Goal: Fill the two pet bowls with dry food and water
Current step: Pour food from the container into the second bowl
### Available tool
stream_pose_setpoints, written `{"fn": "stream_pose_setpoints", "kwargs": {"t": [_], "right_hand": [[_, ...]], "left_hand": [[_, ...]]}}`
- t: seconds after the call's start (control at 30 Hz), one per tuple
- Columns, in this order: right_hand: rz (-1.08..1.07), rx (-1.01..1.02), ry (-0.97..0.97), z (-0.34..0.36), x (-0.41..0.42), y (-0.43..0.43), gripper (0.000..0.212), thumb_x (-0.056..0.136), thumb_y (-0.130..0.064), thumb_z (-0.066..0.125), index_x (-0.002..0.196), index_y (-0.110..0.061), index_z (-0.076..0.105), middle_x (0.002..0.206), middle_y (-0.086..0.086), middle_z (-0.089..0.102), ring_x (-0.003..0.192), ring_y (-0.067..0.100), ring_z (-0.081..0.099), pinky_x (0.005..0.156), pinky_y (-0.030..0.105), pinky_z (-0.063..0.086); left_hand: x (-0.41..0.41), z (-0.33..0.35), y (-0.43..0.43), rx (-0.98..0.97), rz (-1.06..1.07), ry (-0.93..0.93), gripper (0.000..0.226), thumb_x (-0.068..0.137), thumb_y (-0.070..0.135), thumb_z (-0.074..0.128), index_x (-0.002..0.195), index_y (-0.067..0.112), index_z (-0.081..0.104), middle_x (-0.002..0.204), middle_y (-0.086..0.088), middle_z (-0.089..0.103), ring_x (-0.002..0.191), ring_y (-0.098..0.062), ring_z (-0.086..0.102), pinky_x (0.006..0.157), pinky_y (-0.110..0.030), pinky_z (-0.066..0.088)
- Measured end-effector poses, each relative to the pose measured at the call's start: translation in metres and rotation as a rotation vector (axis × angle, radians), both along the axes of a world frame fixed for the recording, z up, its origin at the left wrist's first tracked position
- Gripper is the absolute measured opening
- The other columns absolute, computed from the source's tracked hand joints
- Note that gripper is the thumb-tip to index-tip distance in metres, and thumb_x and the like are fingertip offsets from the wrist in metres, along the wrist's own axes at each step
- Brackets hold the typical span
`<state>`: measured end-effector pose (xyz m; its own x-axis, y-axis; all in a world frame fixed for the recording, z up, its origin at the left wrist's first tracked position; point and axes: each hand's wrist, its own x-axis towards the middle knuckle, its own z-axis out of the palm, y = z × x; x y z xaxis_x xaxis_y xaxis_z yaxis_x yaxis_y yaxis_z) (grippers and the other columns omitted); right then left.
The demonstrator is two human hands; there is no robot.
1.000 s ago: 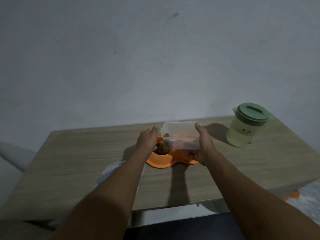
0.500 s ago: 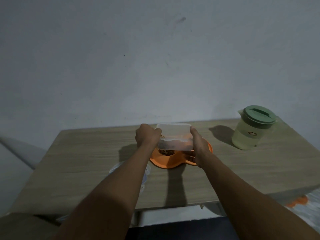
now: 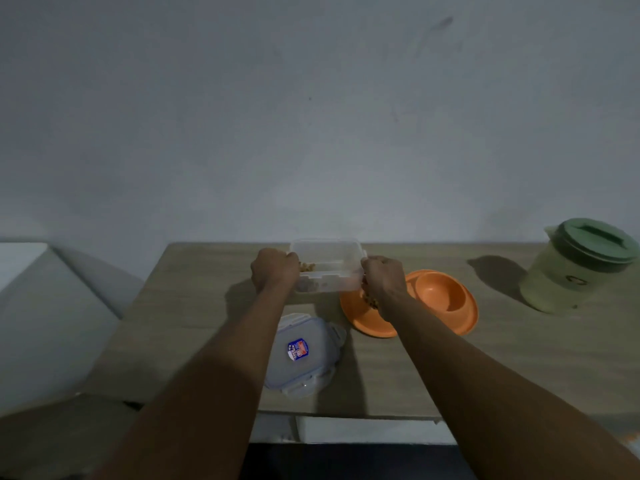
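While the clear lid (image 3: 304,355) lies near the front edge of the worktop (image 3: 519,358), the left hand (image 3: 275,271) and right hand (image 3: 382,278) each curl round an end of the food container (image 3: 327,268), just left of the orange double bowl (image 3: 440,299); the green-lidded jug (image 3: 578,265) stands far right.

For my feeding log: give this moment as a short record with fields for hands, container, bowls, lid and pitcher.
left hand: grips the clear container's left end
right hand: grips its right end
clear container: open, nearly empty, left of the orange feeder
orange feeder: kibble in its left side; right side looks empty
lid: flat on the table, near front edge
pitcher: far right, upright, green cap on
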<state>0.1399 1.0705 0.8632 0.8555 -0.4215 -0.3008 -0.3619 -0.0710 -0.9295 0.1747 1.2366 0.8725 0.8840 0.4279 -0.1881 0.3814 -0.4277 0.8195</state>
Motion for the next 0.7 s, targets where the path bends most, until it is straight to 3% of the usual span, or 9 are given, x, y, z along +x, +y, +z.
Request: {"fn": "stream_pose_setpoints", "kwargs": {"t": [0.07,0.1,0.2,0.33,0.43,0.7], "right_hand": [[0.046,-0.012,0.011,-0.003,0.007,0.016,0.028,0.090,-0.008,0.050,0.067,-0.013,0.066,0.066,0.009,0.059,0.066,0.024,0.053,0.058,0.029,0.039],[0.070,-0.017,0.004,-0.005,0.010,0.023,0.026,0.092,-0.007,0.049,0.077,-0.010,0.071,0.076,0.013,0.065,0.073,0.026,0.057,0.063,0.031,0.045],[0.131,-0.073,0.013,-0.010,0.019,0.047,0.027,0.096,-0.012,0.049,0.105,-0.003,0.073,0.102,0.017,0.071,0.097,0.034,0.065,0.091,0.049,0.054],[0.154,-0.099,0.046,-0.018,0.028,0.070,0.027,0.097,-0.013,0.051,0.110,-0.005,0.073,0.098,0.015,0.070,0.097,0.035,0.066,0.089,0.051,0.055],[0.175,-0.095,0.090,-0.023,0.033,0.079,0.028,0.098,-0.015,0.051,0.115,-0.005,0.071,0.099,0.013,0.068,0.098,0.033,0.064,0.091,0.047,0.053],[0.200,-0.093,0.118,-0.038,0.039,0.087,0.028,0.100,-0.013,0.049,0.116,-0.003,0.070,0.104,0.015,0.067,0.095,0.025,0.059,0.096,0.047,0.052]], "left_hand": [[0.005,-0.007,0.019,-0.048,0.028,-0.003,0.028,0.082,0.020,0.058,0.090,-0.001,0.074,0.091,-0.019,0.074,0.090,-0.035,0.071,0.081,-0.040,0.058],[0.006,-0.012,0.029,-0.069,0.041,0.007,0.028,0.080,0.019,0.057,0.090,0.000,0.074,0.091,-0.019,0.074,0.090,-0.035,0.071,0.079,-0.039,0.058],[0.007,-0.026,0.055,-0.089,0.033,0.066,0.026,0.081,0.014,0.057,0.095,0.000,0.074,0.099,-0.018,0.073,0.095,-0.034,0.069,0.076,-0.033,0.055],[0.003,-0.038,0.075,-0.141,0.062,0.101,0.034,0.082,0.024,0.056,0.108,0.007,0.072,0.105,-0.015,0.073,0.098,-0.033,0.070,0.084,-0.035,0.056],[0.004,-0.047,0.083,-0.168,0.103,0.095,0.040,0.076,0.030,0.056,0.106,0.010,0.074,0.101,-0.012,0.075,0.092,-0.032,0.072,0.081,-0.043,0.060],[0.006,-0.059,0.091,-0.094,0.099,0.124,0.029,0.087,0.022,0.058,0.101,0.004,0.075,0.098,-0.016,0.075,0.092,-0.032,0.072,0.080,-0.045,0.059]]}}
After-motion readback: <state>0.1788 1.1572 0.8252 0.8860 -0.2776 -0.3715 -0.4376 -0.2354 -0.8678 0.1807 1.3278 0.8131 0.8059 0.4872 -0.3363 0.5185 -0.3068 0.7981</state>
